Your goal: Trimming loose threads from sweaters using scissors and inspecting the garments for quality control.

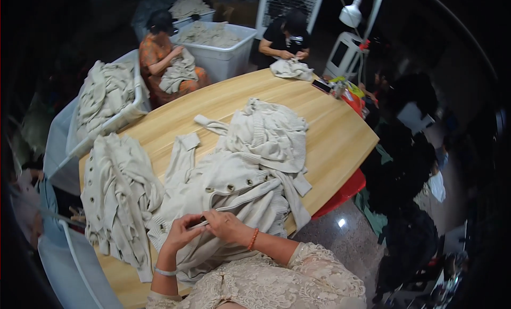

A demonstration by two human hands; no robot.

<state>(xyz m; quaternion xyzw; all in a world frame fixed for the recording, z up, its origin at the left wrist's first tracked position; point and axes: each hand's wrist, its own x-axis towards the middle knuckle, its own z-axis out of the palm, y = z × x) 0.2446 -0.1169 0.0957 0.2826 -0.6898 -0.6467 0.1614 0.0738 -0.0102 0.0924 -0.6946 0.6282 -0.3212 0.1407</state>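
A cream knitted cardigan [234, 173] with dark buttons lies spread before me, its near part reaching down toward my lap. My left hand [184, 232] pinches the edge of its button band, thumb and fingers pressed together. Right beside it, my right hand [223, 225] grips the same band, fingers closed on the knit. Whether anything small is between the fingertips I cannot make out. Beyond the cardigan sits a heap of cream knitwear [266, 131] with ribbed edges. To the left lies another buttoned cream cardigan [114, 194], hanging partly toward the near edge.
The wooden table [340, 133] has a bulging rim. White bins [242, 48] of knitwear stand behind it, and another bin [141, 104] at left. Two people [159, 59] work on garments across the table. A red stool [343, 192] and dark clothing piles [404, 165] are at right.
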